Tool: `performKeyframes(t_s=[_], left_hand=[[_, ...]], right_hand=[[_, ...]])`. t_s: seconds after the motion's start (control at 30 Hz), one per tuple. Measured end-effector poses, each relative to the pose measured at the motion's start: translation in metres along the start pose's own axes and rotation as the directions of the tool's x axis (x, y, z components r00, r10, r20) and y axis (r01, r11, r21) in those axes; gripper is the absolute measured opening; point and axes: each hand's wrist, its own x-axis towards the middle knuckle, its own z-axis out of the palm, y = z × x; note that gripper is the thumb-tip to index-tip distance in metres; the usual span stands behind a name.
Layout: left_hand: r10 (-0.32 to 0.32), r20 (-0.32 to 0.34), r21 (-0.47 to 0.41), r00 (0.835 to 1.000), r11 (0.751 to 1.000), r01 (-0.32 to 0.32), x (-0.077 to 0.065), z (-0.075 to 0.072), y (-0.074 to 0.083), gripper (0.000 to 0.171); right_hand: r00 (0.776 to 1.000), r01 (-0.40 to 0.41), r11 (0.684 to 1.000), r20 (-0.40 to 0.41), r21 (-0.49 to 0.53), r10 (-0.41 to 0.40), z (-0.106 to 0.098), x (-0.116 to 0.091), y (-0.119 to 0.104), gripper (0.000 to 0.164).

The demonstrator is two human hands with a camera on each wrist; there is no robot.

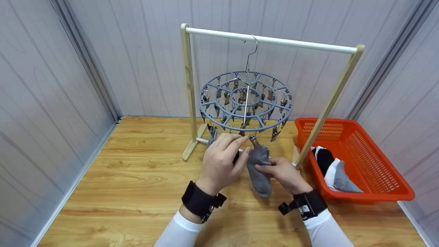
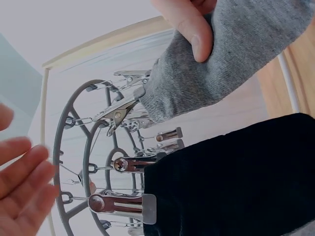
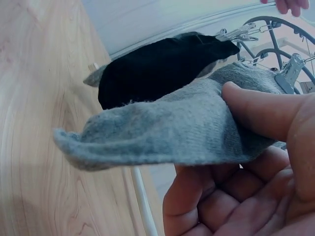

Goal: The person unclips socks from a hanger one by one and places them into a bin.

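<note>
My right hand (image 1: pixel 286 175) pinches a grey sock (image 1: pixel 259 175) between thumb and fingers, below the round hanger (image 1: pixel 214 120). A metal clip (image 2: pixel 118 109) bites one corner of that sock's cuff in the left wrist view. Just left of the sock is my left hand (image 1: pixel 221 159), its fingers extended and apart from the clips, with nothing held. A black sock (image 2: pixel 236 182) hangs from two clips beside the grey one; in the head view my left hand mostly covers it. Part of another grey item (image 1: pixel 212 136) hangs behind the left fingers.
The hanger hooks onto the white bar (image 1: pixel 274 40) of a wooden-legged rack, with several clips dangling from it. An orange basket (image 1: pixel 384 154) at the right holds black, white and grey socks (image 1: pixel 344 178). Panel walls surround the wooden table (image 1: pixel 137 199).
</note>
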Motion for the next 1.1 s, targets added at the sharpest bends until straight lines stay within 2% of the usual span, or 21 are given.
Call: performKeyframes(t_s=[0.13, 0.23, 0.33, 0.43, 0.5, 0.57, 0.7, 0.77, 0.83, 0.97, 1.1], left_hand=[[-0.045, 0.102, 0.0, 0.994, 0.999, 0.046, -0.004, 0.004, -0.001, 0.032], [-0.112, 0.167, 0.012, 0.979, 0.994, 0.112, -0.008, 0.008, -0.002, 0.04], [-0.204, 0.23, 0.008, 0.952, 0.978, 0.207, -0.011, 0.012, -0.002, 0.051], [-0.3, 0.292, -0.028, 0.908, 0.946, 0.321, -0.013, 0.015, -0.003, 0.06], [-0.36, 0.327, -0.068, 0.874, 0.913, 0.402, -0.014, 0.016, -0.004, 0.063], [-0.416, 0.353, -0.124, 0.838, 0.867, 0.482, -0.014, 0.016, -0.006, 0.064], [-0.508, 0.385, -0.252, 0.771, 0.746, 0.617, -0.013, 0.015, -0.008, 0.064], [-0.539, 0.397, -0.304, 0.743, 0.687, 0.66, -0.011, 0.014, -0.008, 0.063], [-0.565, 0.409, -0.334, 0.717, 0.638, 0.693, -0.01, 0.013, -0.008, 0.062], [-0.596, 0.408, -0.381, 0.692, 0.578, 0.722, -0.009, 0.013, -0.009, 0.055], [-0.619, 0.384, -0.415, 0.685, 0.547, 0.727, -0.009, 0.013, -0.008, 0.048]], right_hand=[[1.0, 0.005, 1.0, 0.0, -0.013, -0.005, 0.001, -0.001, -0.003, 0.032], [1.0, 0.01, 1.0, 0.01, -0.02, -0.01, 0.001, -0.002, -0.005, 0.032], [0.999, 0.015, 1.0, 0.031, -0.025, -0.014, 0.001, -0.003, -0.006, 0.033], [0.999, 0.026, 0.999, 0.045, -0.036, -0.024, 0.003, -0.005, -0.008, 0.034], [0.998, 0.037, 0.998, 0.044, -0.045, -0.035, 0.005, -0.006, -0.009, 0.033], [0.998, 0.051, 0.997, 0.032, -0.056, -0.049, 0.007, -0.006, -0.01, 0.032], [0.997, 0.077, 0.994, 0.021, -0.073, -0.076, 0.012, -0.007, -0.011, 0.029], [0.996, 0.09, 0.993, 0.022, -0.081, -0.089, 0.014, -0.008, -0.012, 0.028], [0.995, 0.102, 0.99, 0.026, -0.095, -0.1, 0.016, -0.008, -0.013, 0.027], [0.992, 0.124, 0.982, 0.038, -0.145, -0.12, 0.018, -0.01, -0.015, 0.025], [0.988, 0.154, 0.964, 0.05, -0.217, -0.147, 0.021, -0.012, -0.015, 0.023]])
